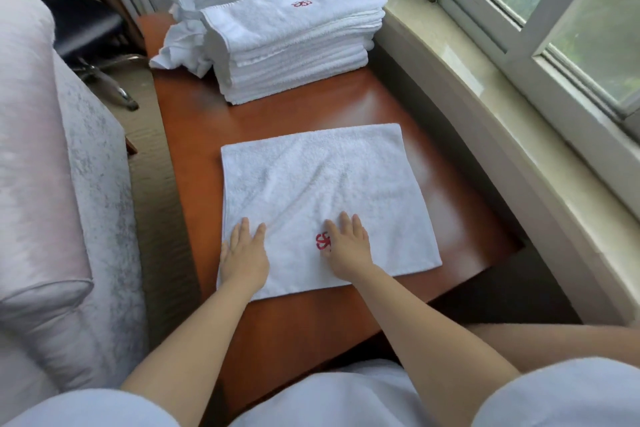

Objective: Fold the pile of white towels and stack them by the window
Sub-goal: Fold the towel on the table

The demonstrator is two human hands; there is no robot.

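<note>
Towel lay spread on table, near edge under both flat, grasping-nothing palms: left hand by left corner, right hand mid-edge. Cloth stretched away toward stack beside window.

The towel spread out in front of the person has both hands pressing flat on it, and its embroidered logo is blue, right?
Not quite: the logo is red, not blue, as the head view shows. The rest holds: the left hand and right hand both press flat on the spread towel.
</note>
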